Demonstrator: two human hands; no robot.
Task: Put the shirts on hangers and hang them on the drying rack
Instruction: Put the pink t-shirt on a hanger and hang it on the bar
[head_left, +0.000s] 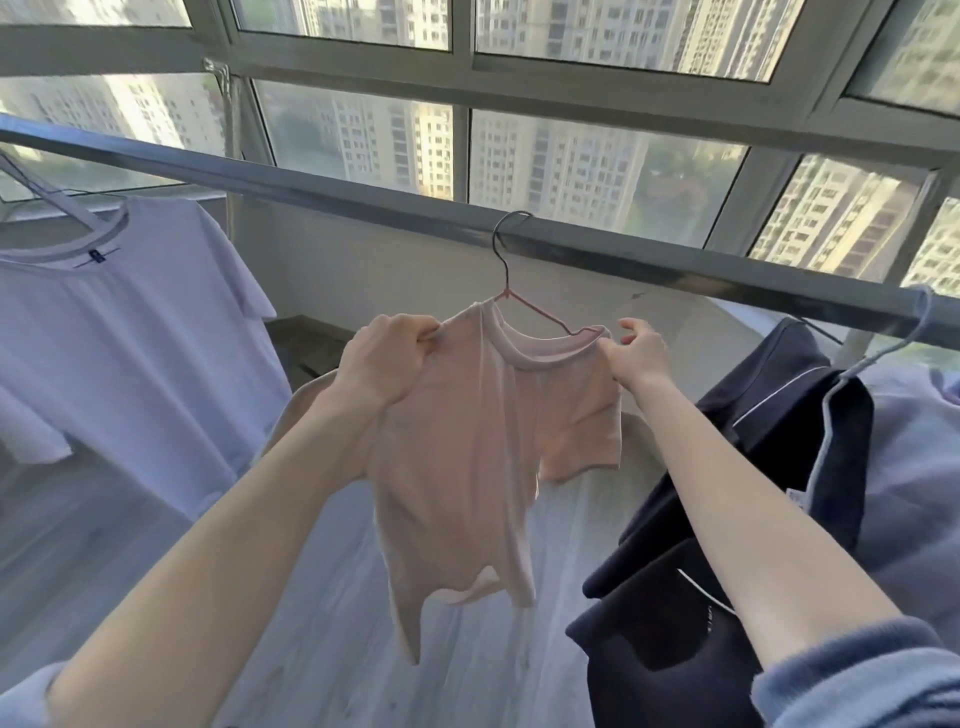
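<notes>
A small pale pink shirt (467, 447) hangs on a pink wire hanger (530, 306) whose hook sits over the grey rack bar (322, 187) near the middle. My left hand (384, 364) grips the shirt's left shoulder. My right hand (636, 353) pinches the collar edge at the right shoulder. The right arm of the hanger shows bare above the collar; its left arm is inside the shirt.
A white T-shirt (130, 332) hangs on a hanger at the left of the bar. A dark navy garment (737, 499) and a light blue one (914, 493) hang at the right. Windows stand behind the bar, and a grey wood-look floor lies below.
</notes>
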